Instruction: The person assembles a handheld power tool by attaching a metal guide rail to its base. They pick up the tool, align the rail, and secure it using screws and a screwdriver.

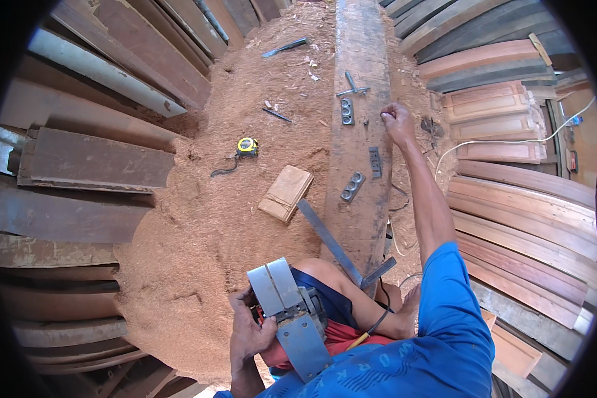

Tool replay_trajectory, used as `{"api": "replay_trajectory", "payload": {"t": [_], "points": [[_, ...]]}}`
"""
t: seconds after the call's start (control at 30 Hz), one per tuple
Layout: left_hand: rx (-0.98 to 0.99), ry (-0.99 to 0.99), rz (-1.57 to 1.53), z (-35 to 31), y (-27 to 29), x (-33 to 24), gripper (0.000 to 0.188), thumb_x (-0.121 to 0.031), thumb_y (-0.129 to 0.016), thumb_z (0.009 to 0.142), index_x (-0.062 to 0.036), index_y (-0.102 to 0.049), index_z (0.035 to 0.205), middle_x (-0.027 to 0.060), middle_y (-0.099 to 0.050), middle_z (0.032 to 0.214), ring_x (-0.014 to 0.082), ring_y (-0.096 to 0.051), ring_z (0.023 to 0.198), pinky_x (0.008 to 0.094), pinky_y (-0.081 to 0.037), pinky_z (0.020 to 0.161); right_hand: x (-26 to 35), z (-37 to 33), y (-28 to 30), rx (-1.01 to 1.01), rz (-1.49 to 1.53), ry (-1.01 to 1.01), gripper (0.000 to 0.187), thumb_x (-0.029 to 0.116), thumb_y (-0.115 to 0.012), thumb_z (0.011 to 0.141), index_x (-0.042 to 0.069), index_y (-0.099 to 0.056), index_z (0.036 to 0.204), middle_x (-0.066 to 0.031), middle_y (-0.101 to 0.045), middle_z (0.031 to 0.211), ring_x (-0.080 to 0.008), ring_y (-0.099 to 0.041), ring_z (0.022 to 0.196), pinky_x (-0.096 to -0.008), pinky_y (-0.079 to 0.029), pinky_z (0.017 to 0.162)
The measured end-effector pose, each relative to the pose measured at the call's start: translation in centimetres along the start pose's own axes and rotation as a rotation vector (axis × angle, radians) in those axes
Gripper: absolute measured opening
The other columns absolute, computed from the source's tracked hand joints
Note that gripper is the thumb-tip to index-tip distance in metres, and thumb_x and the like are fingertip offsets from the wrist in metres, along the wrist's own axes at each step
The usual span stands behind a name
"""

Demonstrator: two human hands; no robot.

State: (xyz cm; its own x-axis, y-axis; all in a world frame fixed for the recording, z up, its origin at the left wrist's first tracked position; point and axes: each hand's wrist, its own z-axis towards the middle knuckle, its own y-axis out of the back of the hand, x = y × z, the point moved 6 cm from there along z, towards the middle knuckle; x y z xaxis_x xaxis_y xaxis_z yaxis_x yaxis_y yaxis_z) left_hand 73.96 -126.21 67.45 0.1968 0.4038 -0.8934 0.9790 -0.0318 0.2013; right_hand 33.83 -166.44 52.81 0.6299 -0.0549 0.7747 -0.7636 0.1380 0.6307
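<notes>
Plank (359, 132) was the biggest thing before you: a long, worn board running straight away from your knees over the sawdust floor (199, 219), its long axis pointing up and away from you. Your right hand (398, 121) lay far out along it, arm stretched, its grip closed into a fist at the board's right edge; whether it pinched anything small, you could not tell from this view. Nearer to you, your left hand (249, 328) was wrapped around the electric planer (292, 312) resting over your lap, grey sole turned upward, well apart from the fist. A steel square (338, 249) lay slanted across the board's near end. Small grey metal fittings (353, 186) sat on the board between your two hands, just left of your forearm. A yellow tape measure (247, 146) lay off in the sawdust to the left.
</notes>
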Motion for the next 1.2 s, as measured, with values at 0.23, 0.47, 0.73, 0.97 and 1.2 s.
{"api": "replay_trajectory", "payload": {"t": [0.23, 0.47, 0.73, 0.97, 1.2], "points": [[-0.004, 0.002, 0.04, 0.1, 0.0, -0.4, 0.071, -0.009, -0.059, 0.075, 0.0077, -0.022, 0.134, 0.0245, -0.049, 0.123, 0.0302, -0.052, 0.119, 0.0442, -0.041, 0.105, 1.3, -4.1, 0.7, 0.15, 0.077, -0.036, 0.014, 0.008, -0.061, 0.083, 0.0, -0.066, 0.092, -0.0114, -0.069, 0.082, -0.0182, -0.065, 0.077, -0.0328, -0.05, 0.071], [0.022, 0.037, 0.066, 0.1, -0.1, -1.2, 0.068, -0.01, -0.053, 0.075, 0.0052, -0.023, 0.134, 0.0244, -0.047, 0.126, 0.0299, -0.048, 0.123, 0.0456, -0.035, 0.109, 4.5, -11.6, 0.0, 0.248, -0.029, 0.083, 0.014, 0.008, -0.063, 0.084, 0.002, -0.066, 0.097, -0.0182, -0.068, 0.084, -0.0312, -0.068, 0.082, -0.0406, -0.051, 0.073], [0.015, -0.025, 0.062, 0.2, 0.1, -0.5, 0.068, -0.01, -0.055, 0.078, 0.0063, -0.023, 0.135, 0.0253, -0.046, 0.127, 0.0304, -0.048, 0.123, 0.0458, -0.035, 0.109, 5.4, -22.3, -1.6, 0.431, -0.278, 0.169, 0.014, 0.006, -0.065, 0.083, 0.002, -0.066, 0.096, -0.0188, -0.068, 0.092, -0.0368, -0.066, 0.09, -0.0437, -0.052, 0.078], [0.013, -0.038, 0.086, -0.1, 0.4, -0.5, 0.067, -0.005, -0.055, 0.079, 0.0097, -0.021, 0.135, 0.0273, -0.048, 0.126, 0.0323, -0.051, 0.122, 0.0447, -0.039, 0.107, 5.9, -23.2, -0.9, 0.368, -0.202, 0.135, 0.024, 0.001, -0.065, 0.08, 0.002, -0.067, 0.104, -0.0208, -0.069, 0.099, -0.0382, -0.066, 0.097, -0.0443, -0.052, 0.084], [0.009, -0.047, 0.05, 0.0, 0.2, -0.7, 0.066, -0.005, -0.053, 0.079, 0.0081, -0.021, 0.135, 0.0272, -0.048, 0.125, 0.0306, -0.052, 0.121, 0.044, -0.039, 0.106, 4.6, -24.2, -0.7, 0.288, -0.114, 0.14, 0.029, -0.003, -0.06, 0.08, -0.002, -0.064, 0.109, -0.0213, -0.069, 0.1, -0.0376, -0.067, 0.097, -0.0431, -0.053, 0.086]]}}
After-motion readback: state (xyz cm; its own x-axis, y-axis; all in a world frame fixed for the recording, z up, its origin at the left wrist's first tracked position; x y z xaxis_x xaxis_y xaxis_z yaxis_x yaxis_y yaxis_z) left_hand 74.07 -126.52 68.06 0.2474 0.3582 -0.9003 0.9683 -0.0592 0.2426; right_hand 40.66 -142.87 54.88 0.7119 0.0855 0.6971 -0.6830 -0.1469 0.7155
